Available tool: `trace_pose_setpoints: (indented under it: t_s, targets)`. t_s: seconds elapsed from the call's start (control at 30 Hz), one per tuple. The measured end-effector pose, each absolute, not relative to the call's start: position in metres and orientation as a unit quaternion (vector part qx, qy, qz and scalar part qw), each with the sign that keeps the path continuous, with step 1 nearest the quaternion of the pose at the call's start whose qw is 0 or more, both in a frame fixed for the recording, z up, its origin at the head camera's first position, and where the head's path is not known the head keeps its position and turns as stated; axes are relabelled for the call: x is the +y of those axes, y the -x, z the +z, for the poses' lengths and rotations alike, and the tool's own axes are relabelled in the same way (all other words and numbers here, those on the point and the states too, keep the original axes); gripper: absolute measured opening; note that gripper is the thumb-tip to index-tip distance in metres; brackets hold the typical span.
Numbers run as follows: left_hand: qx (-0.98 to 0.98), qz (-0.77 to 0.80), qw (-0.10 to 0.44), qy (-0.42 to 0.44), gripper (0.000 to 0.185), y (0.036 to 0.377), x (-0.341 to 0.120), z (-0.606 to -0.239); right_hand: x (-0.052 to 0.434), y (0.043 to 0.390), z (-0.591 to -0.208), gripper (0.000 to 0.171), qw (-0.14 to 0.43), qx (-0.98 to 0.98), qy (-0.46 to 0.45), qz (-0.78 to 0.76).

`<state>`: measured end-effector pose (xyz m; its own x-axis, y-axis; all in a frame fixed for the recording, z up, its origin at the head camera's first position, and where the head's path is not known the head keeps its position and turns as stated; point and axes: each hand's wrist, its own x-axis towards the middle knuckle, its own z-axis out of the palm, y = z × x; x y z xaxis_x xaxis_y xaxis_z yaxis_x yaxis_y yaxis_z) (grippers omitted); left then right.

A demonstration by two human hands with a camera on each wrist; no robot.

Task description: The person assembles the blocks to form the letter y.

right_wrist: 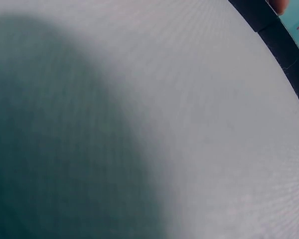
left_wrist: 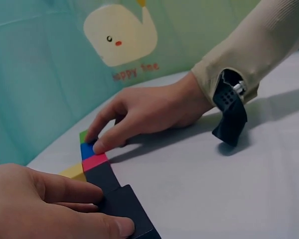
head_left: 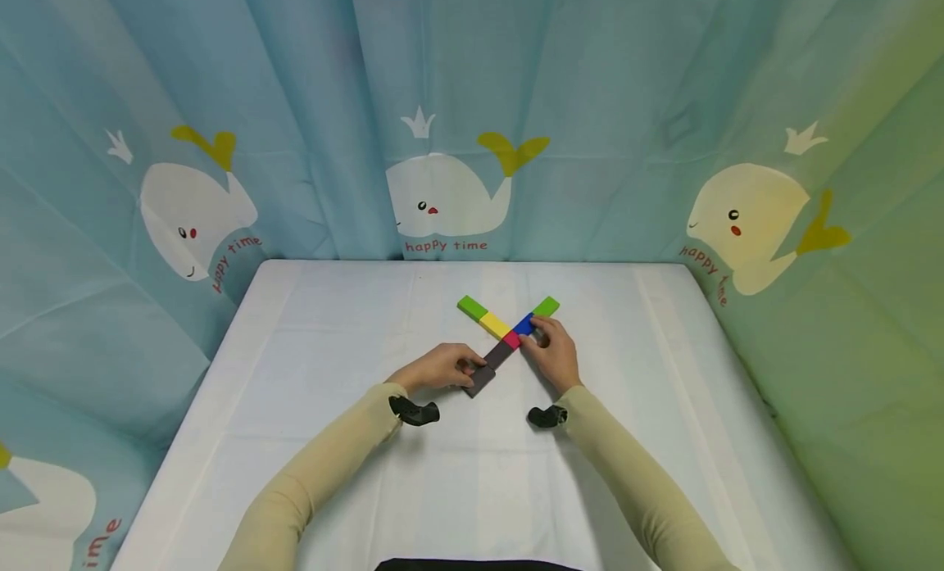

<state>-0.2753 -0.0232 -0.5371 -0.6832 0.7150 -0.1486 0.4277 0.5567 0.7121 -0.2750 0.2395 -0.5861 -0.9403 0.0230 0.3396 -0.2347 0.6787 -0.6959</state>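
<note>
Colored blocks form a Y on the white table. A dark row runs from a near black block (head_left: 480, 380) through a second black block (head_left: 499, 355) to a pink block (head_left: 512, 339), then a blue block (head_left: 524, 325) and a green block (head_left: 546, 306). A yellow block (head_left: 494, 324) branches left from the pink one. My left hand (head_left: 441, 366) pinches the near black block between thumb and fingers; that block sits slightly out of line with the second in the left wrist view. My right hand (head_left: 555, 354) holds the blue block, index finger and thumb on its sides.
Another green block (head_left: 472, 308) ends the left branch. The white table (head_left: 332, 325) extends around the blocks, with a whale-printed curtain (head_left: 605, 104) along its back and sides. Black straps (head_left: 415, 411) hang at the wrists. Mostly tabletop fills the right wrist view.
</note>
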Motion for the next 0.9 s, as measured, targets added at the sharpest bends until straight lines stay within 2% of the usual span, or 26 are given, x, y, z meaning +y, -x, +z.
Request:
trace_pose_setpoints:
  t_s: [0.2, 0.43, 0.7, 0.9]
  targets:
    - [0.852, 0.340, 0.217, -0.333, 0.038, 0.275, -0.029, -0.539, 0.239, 0.275, -0.586, 0.047, 0.170, -0.900, -0.059, 0.396]
    - [0.851, 0.356, 0.216, -0.321, 0.039, 0.270, -0.040, -0.543, 0.240, 0.277, -0.587, 0.047, 0.149, -0.907, -0.044, 0.393]
    - [0.840, 0.310, 0.203, -0.396, 0.050, 0.263, -0.043, -0.545, 0.241, 0.276, -0.585, 0.048, 0.150, -0.904, -0.047, 0.398]
    - [0.847, 0.310, 0.197, -0.385, 0.047, 0.262, -0.045, -0.546, 0.240, 0.277, -0.587, 0.047, 0.150, -0.902, -0.050, 0.402]
